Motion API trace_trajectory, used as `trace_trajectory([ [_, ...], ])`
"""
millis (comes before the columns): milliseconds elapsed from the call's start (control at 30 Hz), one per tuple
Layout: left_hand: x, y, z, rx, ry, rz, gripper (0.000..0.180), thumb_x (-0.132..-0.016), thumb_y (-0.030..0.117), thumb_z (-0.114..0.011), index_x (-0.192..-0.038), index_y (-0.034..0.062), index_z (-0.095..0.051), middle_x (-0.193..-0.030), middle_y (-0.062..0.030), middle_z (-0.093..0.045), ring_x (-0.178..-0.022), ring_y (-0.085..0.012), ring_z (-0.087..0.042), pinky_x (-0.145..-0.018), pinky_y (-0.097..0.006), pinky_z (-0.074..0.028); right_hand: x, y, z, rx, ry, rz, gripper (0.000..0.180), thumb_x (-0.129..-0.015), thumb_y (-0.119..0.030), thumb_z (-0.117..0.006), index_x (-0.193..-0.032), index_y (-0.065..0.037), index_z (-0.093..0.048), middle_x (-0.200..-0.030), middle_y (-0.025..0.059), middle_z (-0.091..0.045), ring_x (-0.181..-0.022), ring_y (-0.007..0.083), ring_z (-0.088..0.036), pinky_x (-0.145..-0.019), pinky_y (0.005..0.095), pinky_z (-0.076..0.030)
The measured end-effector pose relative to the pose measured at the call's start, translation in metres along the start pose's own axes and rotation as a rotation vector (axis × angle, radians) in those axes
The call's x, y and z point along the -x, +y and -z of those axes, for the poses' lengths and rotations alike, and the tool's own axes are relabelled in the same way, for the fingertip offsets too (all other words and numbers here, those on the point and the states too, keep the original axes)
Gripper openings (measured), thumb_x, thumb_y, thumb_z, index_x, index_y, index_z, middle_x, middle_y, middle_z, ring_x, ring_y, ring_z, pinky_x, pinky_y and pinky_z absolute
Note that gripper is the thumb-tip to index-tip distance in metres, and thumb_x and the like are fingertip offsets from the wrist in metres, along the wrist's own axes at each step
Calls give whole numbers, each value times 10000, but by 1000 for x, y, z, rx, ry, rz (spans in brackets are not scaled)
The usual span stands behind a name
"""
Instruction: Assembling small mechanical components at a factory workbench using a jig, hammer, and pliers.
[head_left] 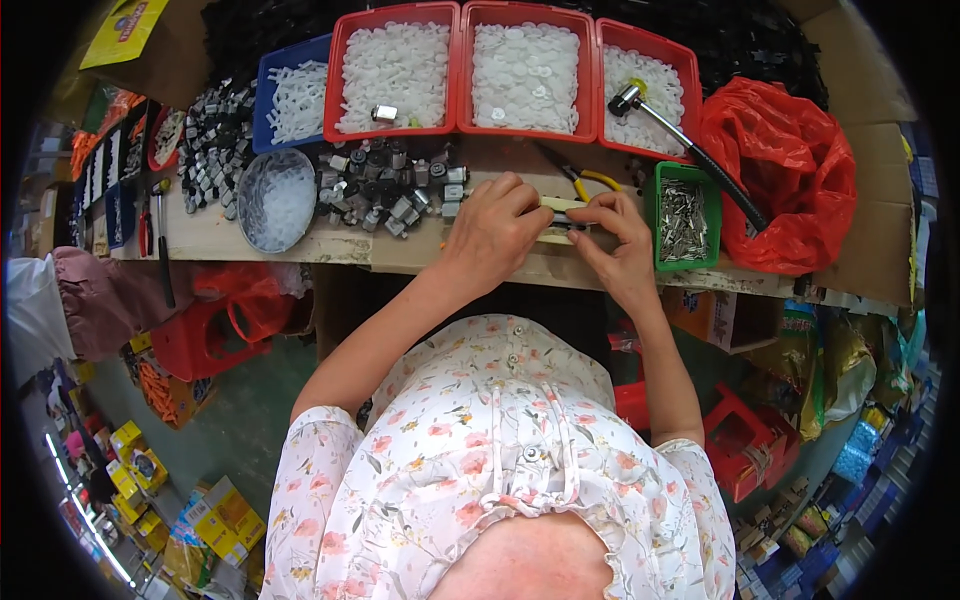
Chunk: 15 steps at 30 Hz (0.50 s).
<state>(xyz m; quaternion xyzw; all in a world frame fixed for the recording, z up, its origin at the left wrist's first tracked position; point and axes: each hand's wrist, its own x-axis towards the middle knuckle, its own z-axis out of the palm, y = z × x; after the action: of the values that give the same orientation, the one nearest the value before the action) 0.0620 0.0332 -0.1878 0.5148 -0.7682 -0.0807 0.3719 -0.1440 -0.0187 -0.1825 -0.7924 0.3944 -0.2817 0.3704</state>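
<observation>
At the near edge of the bench, my left hand [492, 230] is closed, its fingertips bent against a pale cream block [558, 204]. My right hand [622, 240] pinches at the other end of a small dark and silver piece [562, 219], which lies across the block between both hands. My left fingers hide what they grip. Just left of my left hand is a heap of small silver and black metal parts [390, 190]. A green bin of slim metal pins [684, 220] stands right of my right hand.
Red trays [462, 60] of white plastic pieces line the back, beside a blue tray [262, 100]. A hammer [690, 145] leans over the right tray toward a red plastic bag [790, 170]. Yellow-handled pliers [598, 180] lie behind my hands. A round metal bowl [277, 242] stands left.
</observation>
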Motion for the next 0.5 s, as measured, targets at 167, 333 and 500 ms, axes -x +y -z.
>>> trace_trajectory([
  [167, 3, -1, -4, -22, 12, 5, 94, -751, 61, -660, -844, 67, -659, -837, -59, -560, -875, -256, -560, -754, -380, -451, -5, -10, 11, 47, 6, 30, 308, -769, -15, -753, -1074, -14, -707, -1011, 106, -587, -983, 239, -600, -868, 318, -470],
  [333, 3, 0, 1, -13, 10, 6, 107, -748, 58, -671, -853, 59, -658, -846, -64, -563, -878, -258, -563, -760, -382, -455, -65, -25, 67, 229, 92, 242, 276, -815, -91, -749, -1070, 1, -697, -1015, 126, -637, -945, 261, -643, -838, 346, -498],
  [500, 0, 2, 4, -1, -3, 8, 189, -773, 58, -747, -948, 33, -681, -869, -83, -583, -841, -275, -563, -731, -395, -474, -177, 33, 112, 578, 159, 311, 185, -890, -112, -670, -1051, -27, -706, -1026, 128, -653, -965, 298, -659, -805, 381, -516],
])
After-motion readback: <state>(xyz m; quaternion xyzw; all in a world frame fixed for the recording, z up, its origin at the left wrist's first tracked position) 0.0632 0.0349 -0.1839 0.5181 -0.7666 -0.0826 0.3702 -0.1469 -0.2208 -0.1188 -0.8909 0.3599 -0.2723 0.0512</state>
